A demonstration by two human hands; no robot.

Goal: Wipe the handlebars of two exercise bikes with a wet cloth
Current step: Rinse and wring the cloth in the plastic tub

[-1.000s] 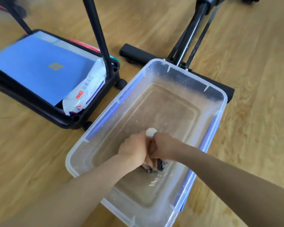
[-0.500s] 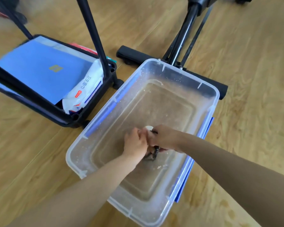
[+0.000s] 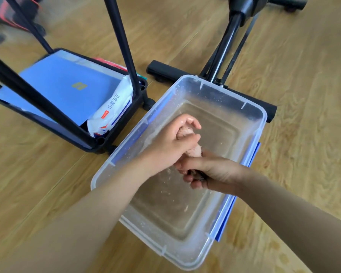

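Note:
A twisted pinkish wet cloth (image 3: 195,151) is held over a clear plastic tub (image 3: 252,113) with a little water in the bottom. My left hand (image 3: 173,142) grips the cloth's upper end. My right hand (image 3: 207,171) grips its lower end, where a dark part of the cloth shows between the fingers. Both hands are crossed close together above the tub's middle. The black base bar and upright frame of an exercise bike (image 3: 227,42) stand just behind the tub. No handlebars are in view.
A black wheeled cart (image 3: 116,134) at the left holds a blue folder (image 3: 67,91) and a white tissue pack (image 3: 112,113); its black poles rise toward me. The tub has blue clips (image 3: 252,154) on its sides. Wooden floor surrounds everything.
Both hands have lifted the cloth up out of the tub's bottom and shifted their grip, the left hand now higher, twisting the cloth between them. The view has moved closer.

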